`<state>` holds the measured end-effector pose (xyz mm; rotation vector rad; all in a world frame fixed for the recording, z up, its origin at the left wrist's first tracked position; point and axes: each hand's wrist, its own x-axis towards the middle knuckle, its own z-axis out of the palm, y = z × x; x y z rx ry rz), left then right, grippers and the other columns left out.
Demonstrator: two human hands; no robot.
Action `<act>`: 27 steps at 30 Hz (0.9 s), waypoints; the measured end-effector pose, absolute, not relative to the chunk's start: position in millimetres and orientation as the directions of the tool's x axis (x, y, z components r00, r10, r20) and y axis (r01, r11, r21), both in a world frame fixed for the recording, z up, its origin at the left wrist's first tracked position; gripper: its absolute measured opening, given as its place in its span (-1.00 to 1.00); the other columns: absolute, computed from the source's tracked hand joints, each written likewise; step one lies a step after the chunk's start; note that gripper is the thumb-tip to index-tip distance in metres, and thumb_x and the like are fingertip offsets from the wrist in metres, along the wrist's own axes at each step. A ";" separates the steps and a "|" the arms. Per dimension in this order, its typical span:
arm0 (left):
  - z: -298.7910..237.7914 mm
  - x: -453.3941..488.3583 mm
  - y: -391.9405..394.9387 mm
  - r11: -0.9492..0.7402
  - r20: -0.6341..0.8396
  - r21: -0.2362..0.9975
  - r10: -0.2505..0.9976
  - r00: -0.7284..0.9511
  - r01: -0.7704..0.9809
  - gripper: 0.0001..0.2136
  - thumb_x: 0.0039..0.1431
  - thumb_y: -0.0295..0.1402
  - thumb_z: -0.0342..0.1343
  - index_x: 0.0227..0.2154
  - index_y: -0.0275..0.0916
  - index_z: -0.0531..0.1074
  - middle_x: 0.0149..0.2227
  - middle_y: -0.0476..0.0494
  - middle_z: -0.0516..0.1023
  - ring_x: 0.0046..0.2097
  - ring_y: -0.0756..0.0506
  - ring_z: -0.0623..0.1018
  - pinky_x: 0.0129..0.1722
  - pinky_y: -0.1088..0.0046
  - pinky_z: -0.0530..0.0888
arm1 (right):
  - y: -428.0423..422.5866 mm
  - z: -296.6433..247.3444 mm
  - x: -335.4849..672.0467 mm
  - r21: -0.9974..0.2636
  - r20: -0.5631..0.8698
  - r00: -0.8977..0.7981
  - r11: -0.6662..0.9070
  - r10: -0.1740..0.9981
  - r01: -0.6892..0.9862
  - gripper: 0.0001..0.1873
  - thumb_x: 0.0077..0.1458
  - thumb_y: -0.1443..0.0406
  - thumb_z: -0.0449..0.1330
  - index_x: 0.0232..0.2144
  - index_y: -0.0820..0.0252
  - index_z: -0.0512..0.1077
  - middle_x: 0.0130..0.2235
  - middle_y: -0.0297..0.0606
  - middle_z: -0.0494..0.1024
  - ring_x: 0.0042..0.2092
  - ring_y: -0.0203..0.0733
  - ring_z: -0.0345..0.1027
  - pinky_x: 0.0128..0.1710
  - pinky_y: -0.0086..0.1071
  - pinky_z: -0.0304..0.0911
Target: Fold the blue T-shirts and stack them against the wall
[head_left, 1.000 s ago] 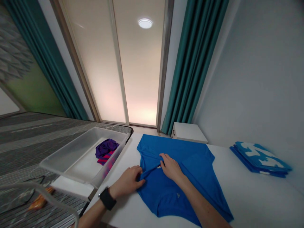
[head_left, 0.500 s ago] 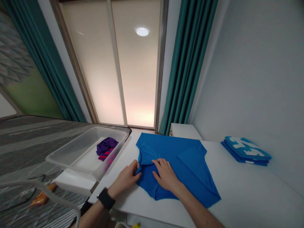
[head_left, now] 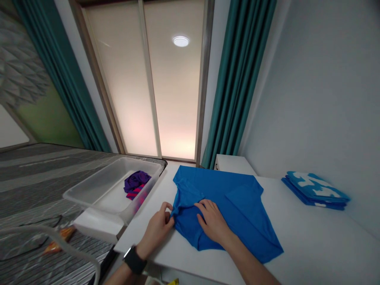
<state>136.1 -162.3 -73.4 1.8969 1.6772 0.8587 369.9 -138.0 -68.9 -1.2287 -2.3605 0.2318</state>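
Note:
A blue short-sleeved shirt (head_left: 234, 202) lies flat and partly folded on a white table (head_left: 311, 241), with a flap lying over its right side. My left hand (head_left: 156, 230) pinches the shirt's left edge between thumb and fingers. My right hand (head_left: 213, 222) rests on the middle of the shirt, fingers apart, holding nothing. A black watch (head_left: 134, 260) sits on my left wrist. At the table's far right lies a folded blue-and-white stack of cloth (head_left: 315, 190).
Left of the table, a clear plastic tub (head_left: 97, 186) holds a purple garment and a pink-striped garment (head_left: 135, 185). It stands over a grey striped bed (head_left: 38, 186), where an orange packet (head_left: 57, 240) lies. A white cabinet (head_left: 234, 165) stands beyond the table.
My right hand has slid from near the shirt's collar area down toward its middle, and a flap now shows on the shirt's right side. My left hand stays at the left edge.

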 end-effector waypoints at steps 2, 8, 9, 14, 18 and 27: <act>-74.9 136.5 -162.6 -0.152 0.144 0.737 0.987 0.068 0.658 -0.83 0.17 -0.35 -0.08 -0.17 -0.16 0.18 -0.64 0.22 0.17 -0.56 -0.02 0.26 -0.48 0.51 0.11 | -147.3 -66.7 368.0 -0.359 0.299 -0.535 0.613 0.790 0.704 -0.57 0.23 0.27 0.05 0.14 0.13 0.31 0.13 -0.08 0.36 0.18 0.00 0.17 0.19 -0.09 0.08; -74.6 130.1 -161.9 -0.171 0.136 0.812 0.985 0.103 0.558 -0.83 0.19 -0.29 -0.08 -0.19 -0.19 0.27 -0.65 0.20 0.15 -0.57 -0.02 0.25 -0.50 0.50 0.12 | -160.6 -71.0 367.0 -0.347 0.135 -0.668 0.666 0.732 0.660 -0.36 0.27 0.03 0.01 0.32 0.08 0.08 0.36 -0.13 0.07 0.36 0.03 -0.14 0.33 -0.02 -0.26; -73.6 127.9 -162.7 -0.197 0.150 0.781 0.980 0.129 0.593 -0.85 0.20 -0.29 -0.08 -0.23 -0.19 0.31 -0.65 0.19 0.16 -0.57 -0.02 0.26 -0.49 0.49 0.12 | -160.7 -70.4 367.7 -0.350 0.133 -0.673 0.670 0.728 0.655 -0.36 0.27 0.03 0.01 0.31 0.09 0.09 0.36 -0.13 0.07 0.36 0.02 -0.14 0.33 -0.03 -0.27; -68.0 119.1 -168.0 -0.260 0.238 0.562 0.960 0.147 0.785 -0.84 0.20 -0.33 -0.07 -0.32 -0.19 0.41 -0.47 -0.01 0.45 -0.39 -0.10 0.43 -0.29 0.38 0.22 | -169.3 -60.9 366.6 -0.377 0.232 -0.646 0.679 0.727 0.630 -0.68 0.21 0.21 0.12 -0.01 0.17 0.39 0.06 -0.11 0.41 0.13 -0.05 0.19 0.18 -0.12 0.04; -68.7 120.1 -167.6 -0.245 0.229 0.510 0.963 0.145 0.824 -0.87 0.18 -0.27 0.01 -0.35 -0.18 0.39 -0.40 -0.03 0.51 -0.32 -0.12 0.46 -0.23 0.35 0.22 | -181.4 -63.1 362.6 -0.334 0.242 -0.668 0.707 0.704 0.624 -0.75 0.07 0.15 0.27 -0.24 0.13 0.37 -0.16 -0.23 0.43 -0.07 -0.07 0.24 0.01 -0.16 0.14; -73.3 113.5 -164.9 -0.250 0.216 0.765 0.968 0.128 0.594 -0.82 0.22 -0.19 -0.02 -0.34 -0.19 0.32 -0.55 0.08 0.34 -0.48 -0.05 0.35 -0.43 0.46 0.21 | -174.8 -63.8 371.3 -0.613 0.210 -0.538 0.539 0.816 0.578 -0.87 0.28 0.35 0.03 -0.20 0.11 0.38 -0.34 -0.36 0.46 -0.22 -0.22 0.32 -0.08 -0.32 0.16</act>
